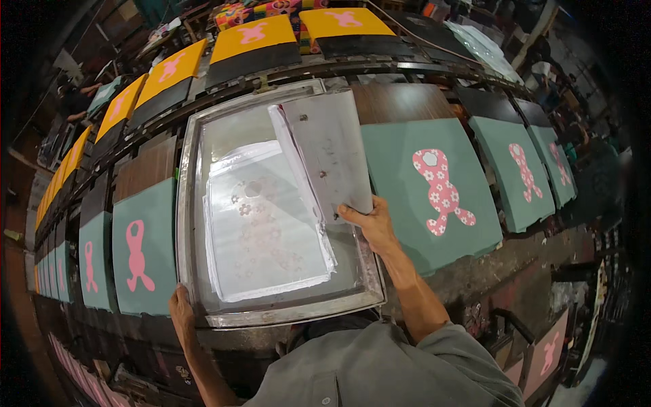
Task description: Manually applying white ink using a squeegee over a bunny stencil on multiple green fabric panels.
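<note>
A metal-framed printing screen (pixel 291 310) lies in front of me, over the row of boards. My left hand (pixel 182 312) grips its near left corner, fingers curled round the edge. My right hand (pixel 371 224) is closed on the near end of a wide grey squeegee (pixel 332 152), which tilts over the right part of the mesh. White ink runs along the squeegee's left edge. Flower marks and a faint animal shape show through the whitish mesh (pixel 271 227). The frame hides the board beneath it.
To the right, a green fabric piece (pixel 393 169) carries a pink animal print with white flowers. Left of the screen, another green piece (pixel 163 237) has a plain pink print. Yellow pieces (pixel 254 51) line the far row. A person (pixel 73 102) stands at far left.
</note>
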`<state>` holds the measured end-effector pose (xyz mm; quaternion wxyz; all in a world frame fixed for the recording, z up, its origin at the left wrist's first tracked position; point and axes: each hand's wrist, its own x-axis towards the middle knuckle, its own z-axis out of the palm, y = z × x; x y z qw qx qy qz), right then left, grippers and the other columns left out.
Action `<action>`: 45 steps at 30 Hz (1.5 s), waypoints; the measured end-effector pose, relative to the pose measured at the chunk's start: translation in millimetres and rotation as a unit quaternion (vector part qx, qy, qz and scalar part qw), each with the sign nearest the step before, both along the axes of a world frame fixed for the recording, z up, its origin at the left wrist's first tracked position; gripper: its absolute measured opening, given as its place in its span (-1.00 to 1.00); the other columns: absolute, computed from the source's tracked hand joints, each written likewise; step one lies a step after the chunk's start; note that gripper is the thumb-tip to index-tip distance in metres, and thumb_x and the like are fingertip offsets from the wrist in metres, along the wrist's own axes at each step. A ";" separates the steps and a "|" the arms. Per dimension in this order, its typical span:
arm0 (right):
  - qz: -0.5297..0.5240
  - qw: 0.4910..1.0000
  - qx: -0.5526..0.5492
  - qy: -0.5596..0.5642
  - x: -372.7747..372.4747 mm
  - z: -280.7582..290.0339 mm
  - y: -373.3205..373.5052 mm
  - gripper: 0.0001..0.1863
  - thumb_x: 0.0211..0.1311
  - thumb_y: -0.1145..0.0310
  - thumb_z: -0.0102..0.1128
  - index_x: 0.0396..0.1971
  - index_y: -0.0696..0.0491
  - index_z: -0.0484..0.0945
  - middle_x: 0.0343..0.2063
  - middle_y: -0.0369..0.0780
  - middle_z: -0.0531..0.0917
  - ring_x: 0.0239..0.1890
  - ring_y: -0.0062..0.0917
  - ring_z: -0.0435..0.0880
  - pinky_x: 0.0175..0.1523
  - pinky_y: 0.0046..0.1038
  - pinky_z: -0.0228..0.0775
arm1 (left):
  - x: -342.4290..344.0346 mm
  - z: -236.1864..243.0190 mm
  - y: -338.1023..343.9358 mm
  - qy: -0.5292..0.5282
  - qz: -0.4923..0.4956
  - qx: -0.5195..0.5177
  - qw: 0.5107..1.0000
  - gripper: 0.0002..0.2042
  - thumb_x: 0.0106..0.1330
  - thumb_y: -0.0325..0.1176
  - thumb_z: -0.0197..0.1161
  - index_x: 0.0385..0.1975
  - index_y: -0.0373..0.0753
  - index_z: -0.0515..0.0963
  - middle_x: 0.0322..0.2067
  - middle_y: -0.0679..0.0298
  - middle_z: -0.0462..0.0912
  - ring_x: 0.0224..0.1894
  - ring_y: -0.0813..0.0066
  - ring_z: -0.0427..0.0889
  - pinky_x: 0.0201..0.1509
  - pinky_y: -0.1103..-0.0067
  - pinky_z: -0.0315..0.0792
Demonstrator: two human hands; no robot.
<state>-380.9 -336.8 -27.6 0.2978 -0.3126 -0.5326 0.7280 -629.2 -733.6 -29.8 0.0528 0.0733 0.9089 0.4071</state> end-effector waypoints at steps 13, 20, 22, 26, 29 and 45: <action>-0.063 0.998 -0.006 0.020 -10.8 -26.4 -1.4 -0.67 0.12 0.41 0.49 -0.16 0.28 0.67 -0.28 -0.22 0.74 -0.23 -0.56 0.68 -0.06 -0.49 0.50 | -17.2 -66.8 -14.8 -0.146 0.028 0.127 0.981 -0.59 0.52 -0.06 0.07 -0.48 -0.27 0.43 -0.59 0.53 0.18 -0.52 0.65 0.11 -0.46 0.53 0.03; -0.127 0.992 -0.014 0.005 -13.1 -38.8 13.2 -0.64 0.05 0.48 0.52 -0.16 0.28 0.65 -0.25 -0.18 0.74 -0.16 -0.48 0.71 0.05 -0.43 0.51 | -31.6 -46.8 2.4 -0.190 -0.029 0.137 0.972 -0.52 0.55 -0.09 0.02 0.12 -0.45 0.50 -0.07 0.14 0.60 0.07 0.31 0.48 0.22 0.50 0.30; -0.151 0.988 -0.031 0.017 -12.8 -39.8 8.6 -0.65 0.03 0.50 0.54 -0.18 0.28 0.65 -0.25 -0.18 0.74 -0.14 -0.46 0.71 0.06 -0.41 0.51 | -34.0 -41.4 15.0 -0.153 -0.029 0.125 0.980 -0.54 0.55 -0.13 0.01 0.22 -0.41 0.45 0.03 0.09 0.56 0.14 0.29 0.47 0.27 0.49 0.29; -0.170 0.984 -0.042 0.040 -11.2 -36.5 9.1 -0.66 -0.02 0.52 0.57 -0.23 0.26 0.65 -0.25 -0.17 0.74 -0.12 -0.43 0.71 0.08 -0.37 0.52 | -54.9 -14.6 48.3 0.019 -0.111 0.090 0.990 -0.58 0.47 -0.36 0.09 0.28 -0.34 0.39 0.13 0.07 0.40 0.24 0.21 0.37 0.37 0.36 0.22; -0.068 0.993 0.061 -0.081 -13.9 -11.5 25.6 -0.70 0.04 0.47 0.54 -0.25 0.26 0.65 -0.26 -0.18 0.74 -0.14 -0.41 0.70 0.03 -0.38 0.52 | -63.1 36.7 86.3 0.153 -0.171 0.090 0.969 -0.48 0.33 -0.41 0.20 0.32 -0.29 0.36 0.21 0.00 0.36 0.31 0.03 0.30 0.44 0.27 0.15; 0.179 0.681 0.647 -0.292 -154.3 7.4 30.5 -0.61 -0.12 0.60 0.32 -0.20 -0.02 0.66 -0.19 -0.26 0.62 -0.09 -0.25 0.60 0.01 -0.26 0.50 | -111.2 -10.8 203.7 0.361 -0.435 -0.128 0.815 -0.76 -0.02 -0.51 0.30 -0.30 -0.21 0.55 -0.27 0.18 0.53 -0.13 0.12 0.58 0.00 0.25 0.33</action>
